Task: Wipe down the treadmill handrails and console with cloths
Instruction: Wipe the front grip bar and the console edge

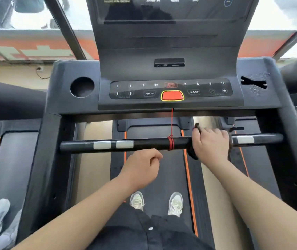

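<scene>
Squarely on the treadmill belt (pixel 155 177), a person leans to the front handrail (pixel 144 144). The right hand (pixel 211 143) grips a dark cloth (pixel 193 154) wrapped around the bar, just right of the red safety cord (pixel 170 143) wound about its middle. The left hand (pixel 142 166) hangs just below the bar, fingers loosely curled, nothing visible in it. The console (pixel 169 51) rises beyond, its red stop button (pixel 172 96) directly above the cord.

The likeliest trouble is a leftward wipe catching that cord: the cloth could drag the loops along the bar or tug the line where it meets the console. A loose grip could also let the cloth slip off the round bar onto the belt. On the console, a hard press could trigger the buttons.
</scene>
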`<state>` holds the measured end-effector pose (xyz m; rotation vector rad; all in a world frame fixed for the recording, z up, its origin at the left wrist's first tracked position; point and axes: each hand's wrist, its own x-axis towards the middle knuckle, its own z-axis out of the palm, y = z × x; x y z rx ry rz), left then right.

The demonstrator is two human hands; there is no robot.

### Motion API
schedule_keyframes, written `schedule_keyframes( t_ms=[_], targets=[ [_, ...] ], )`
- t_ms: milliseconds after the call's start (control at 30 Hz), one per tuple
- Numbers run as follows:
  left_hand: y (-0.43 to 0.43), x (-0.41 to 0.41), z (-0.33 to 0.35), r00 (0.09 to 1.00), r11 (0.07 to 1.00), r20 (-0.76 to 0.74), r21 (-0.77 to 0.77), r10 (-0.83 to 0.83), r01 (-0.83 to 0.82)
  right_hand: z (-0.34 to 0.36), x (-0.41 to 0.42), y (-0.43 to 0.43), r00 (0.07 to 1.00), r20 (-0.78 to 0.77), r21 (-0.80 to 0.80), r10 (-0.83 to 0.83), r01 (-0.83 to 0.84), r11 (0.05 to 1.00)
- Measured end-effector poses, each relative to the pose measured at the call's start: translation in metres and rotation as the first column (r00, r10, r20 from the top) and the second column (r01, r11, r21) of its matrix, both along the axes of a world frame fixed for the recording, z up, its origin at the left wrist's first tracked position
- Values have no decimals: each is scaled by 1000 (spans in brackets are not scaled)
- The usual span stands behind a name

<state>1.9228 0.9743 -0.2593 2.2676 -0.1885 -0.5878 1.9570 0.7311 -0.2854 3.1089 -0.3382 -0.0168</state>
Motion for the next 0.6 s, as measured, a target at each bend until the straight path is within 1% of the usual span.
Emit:
schedule_keyframes(
  t_ms=[67, 133, 200, 233, 267, 300, 333, 400, 433, 467, 533, 567, 600],
  targets=[
    [10, 0, -2, 998, 999, -50, 25, -27, 28, -6, -8, 42, 997, 77, 132, -31, 21, 991],
    [19, -1, -5, 994, 997, -93, 42, -53, 57, -10, -17, 55, 988, 156, 199, -4, -27, 980],
    [24, -4, -7, 991, 998, -122, 16, -57, 59, -7, -21, 38, 969, 203, 191, 141, -180, 965],
    [26, -4, -8, 990, 999, -132, -5, -47, 46, -6, -21, 25, 959, 201, 166, 197, -232, 958],
    [27, -3, -8, 990, 999, -138, -28, -35, 31, -4, -20, 10, 960, 186, 144, 211, -239, 960],
    [27, -3, -8, 990, 999, -142, -47, -25, 19, -1, -17, -3, 976, 147, 136, 160, -180, 974],
    [27, -2, -8, 990, 998, -142, -63, -22, 13, 3, -14, -13, 994, 90, 142, 59, -71, 987],
    [26, 0, -7, 990, 996, -141, -86, -20, 7, 8, -7, -11, 987, -10, 149, -160, 160, 976],
    [26, 2, -7, 990, 995, -137, -100, -14, 0, 10, -3, -1, 978, -33, 157, -205, 207, 966],
    [26, 3, -7, 991, 994, -131, -112, -5, -10, 11, -1, 14, 978, -46, 206, -205, 210, 956],
    [29, 4, -8, 994, 991, -112, -130, 8, -22, 10, -3, 49, 990, -20, 374, -140, 138, 917],
    [31, 4, -8, 995, 990, -101, -136, 11, -24, 15, -4, 63, 989, 15, 481, -145, 120, 868],
    [35, 5, -7, 995, 989, -95, -143, 13, -27, 22, -4, 69, 972, 55, 606, -230, 151, 781]
  ],
)
